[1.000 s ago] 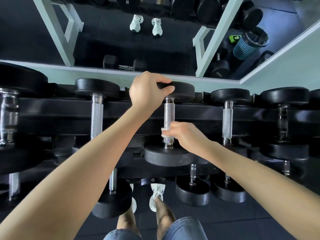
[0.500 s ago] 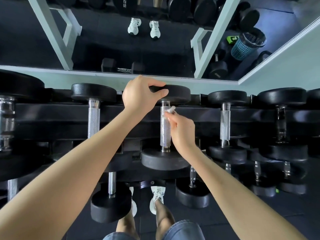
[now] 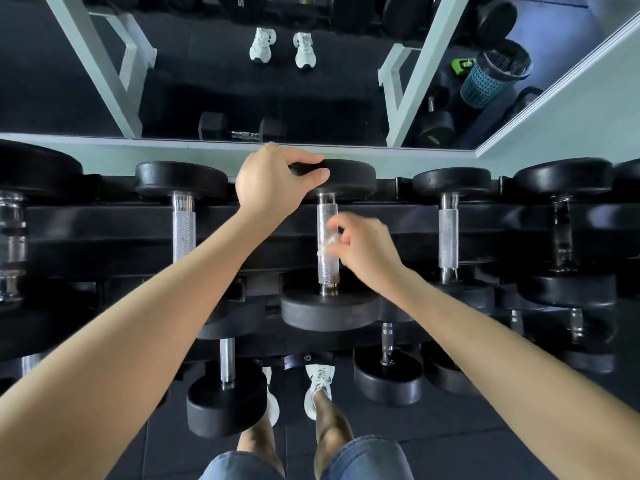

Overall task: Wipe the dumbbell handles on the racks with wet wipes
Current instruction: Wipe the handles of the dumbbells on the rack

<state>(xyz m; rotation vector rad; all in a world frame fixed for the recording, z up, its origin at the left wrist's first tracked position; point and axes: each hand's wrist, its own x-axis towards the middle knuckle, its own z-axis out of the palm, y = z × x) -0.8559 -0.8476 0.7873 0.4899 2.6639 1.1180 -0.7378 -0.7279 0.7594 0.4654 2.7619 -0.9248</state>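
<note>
While the wet wipe (image 3: 329,241) is pressed to the middle of the knurled handle (image 3: 327,271), the wiping step looks to be under way on the dumbbell that lies between the two hands. The right hand (image 3: 369,252) meets the handle from its right side, fingers curled and pinching the pale, crumpled wipe against the metal. Fingertips and wipe are blurred, so how far the wipe wraps round the bar cannot be told. Bare knurling shows both beyond the fingers and on their near side.

The left hand (image 3: 273,183) is clamped on the far head (image 3: 351,178) of the same dumbbell, fingers and thumb curled round its rim, probably to steady it. The near head (image 3: 329,308) sits just below the right wrist, untouched.

The dumbbell rests across the black rack (image 3: 104,223). To the right of the right hand, well apart from it, lies a neighbour handle (image 3: 448,237). Another handle (image 3: 183,233) lies to the left of the left forearm. More dumbbells sit on a lower tier under both forearms. Beyond the left hand a mirror (image 3: 242,98) reflects the floor and a blue basket (image 3: 491,77).

The next move likely calls for sliding the wipe the full length of the bar, out to each collar. The wipe would also need to reach the hidden underside, perhaps by rolling the dumbbell with the left hand. Only then would it make sense to shift to a neighbouring handle.
</note>
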